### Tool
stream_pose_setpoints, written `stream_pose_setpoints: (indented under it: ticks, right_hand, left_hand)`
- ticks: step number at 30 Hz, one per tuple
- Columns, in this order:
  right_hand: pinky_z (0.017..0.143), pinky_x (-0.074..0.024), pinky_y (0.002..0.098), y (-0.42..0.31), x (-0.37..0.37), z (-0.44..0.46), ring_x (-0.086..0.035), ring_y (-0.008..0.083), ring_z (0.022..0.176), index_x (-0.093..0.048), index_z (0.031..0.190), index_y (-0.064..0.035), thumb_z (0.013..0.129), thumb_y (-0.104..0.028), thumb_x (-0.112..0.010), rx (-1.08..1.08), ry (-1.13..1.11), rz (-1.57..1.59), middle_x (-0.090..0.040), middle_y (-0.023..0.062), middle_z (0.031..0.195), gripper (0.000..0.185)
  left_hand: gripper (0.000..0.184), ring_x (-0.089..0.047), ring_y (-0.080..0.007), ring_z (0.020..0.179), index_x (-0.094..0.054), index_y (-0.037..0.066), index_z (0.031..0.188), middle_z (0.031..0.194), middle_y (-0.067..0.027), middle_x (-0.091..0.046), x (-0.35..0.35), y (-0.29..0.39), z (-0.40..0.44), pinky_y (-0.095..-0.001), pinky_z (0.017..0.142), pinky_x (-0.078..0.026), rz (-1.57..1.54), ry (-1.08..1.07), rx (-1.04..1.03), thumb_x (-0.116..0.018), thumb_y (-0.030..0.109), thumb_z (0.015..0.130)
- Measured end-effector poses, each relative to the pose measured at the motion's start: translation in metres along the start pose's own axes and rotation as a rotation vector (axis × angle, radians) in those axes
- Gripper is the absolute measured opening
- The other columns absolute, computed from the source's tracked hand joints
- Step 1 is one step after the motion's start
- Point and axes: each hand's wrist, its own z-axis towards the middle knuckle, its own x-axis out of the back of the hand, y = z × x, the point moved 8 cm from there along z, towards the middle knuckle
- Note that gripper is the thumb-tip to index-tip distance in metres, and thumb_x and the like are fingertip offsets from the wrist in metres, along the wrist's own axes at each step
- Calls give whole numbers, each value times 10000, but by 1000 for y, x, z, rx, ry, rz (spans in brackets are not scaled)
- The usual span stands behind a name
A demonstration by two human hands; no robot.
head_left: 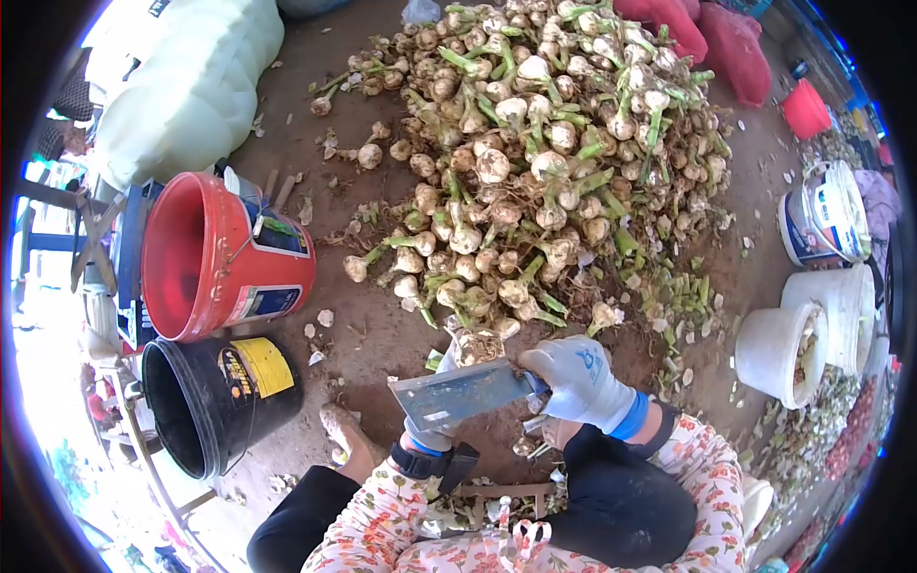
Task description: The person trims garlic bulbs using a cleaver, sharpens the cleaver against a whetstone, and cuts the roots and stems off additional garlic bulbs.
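Note:
My right hand (578, 380), in a pale glove with a blue cuff, is wrapped round the handle of a broad cleaver (460, 393). The blade points left and crosses in front of my left hand (432, 435), also gloved. Just beyond the blade a garlic bulb with roots (479, 348) sits at my left fingers, which are mostly hidden behind the blade. A large heap of garlic bulbs (549, 167) with green stems lies on the floor ahead of my hands.
A red bucket (282, 277) and a black bucket (272, 406) lie tilted at the left. White buckets (764, 358) stand at the right, near a small red container (805, 110). Red sacks (735, 53) are behind the heap. Peelings litter the floor.

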Motion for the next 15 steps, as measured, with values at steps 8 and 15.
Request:
stream_pose_setpoints:
  ticks: [8, 15]
  right_hand:
    - [558, -462, 407, 0, -1, -22, -600, 292, 659, -549, 875, -115, 622, -158, -689, -51, -45, -29, -563, 73, 697, 293]
    - [560, -449, 379, 138, -19, -83, -606, 323, 667, -560, 801, -94, 708, -162, -659, -739, -59, -284, -584, 111, 681, 152]
  left_hand:
    - [419, -584, -157, 976, -442, 55, 1256, 1111, -61, -573, 41, -42, -1, -298, 862, -501, 93, 2, 2, -580, 185, 883]
    - [622, -546, -106, 927, -491, 62, 1172, 1004, -11, -590, -38, 8, -14, -274, 847, -452, 684, -250, -24, -795, 44, 630]
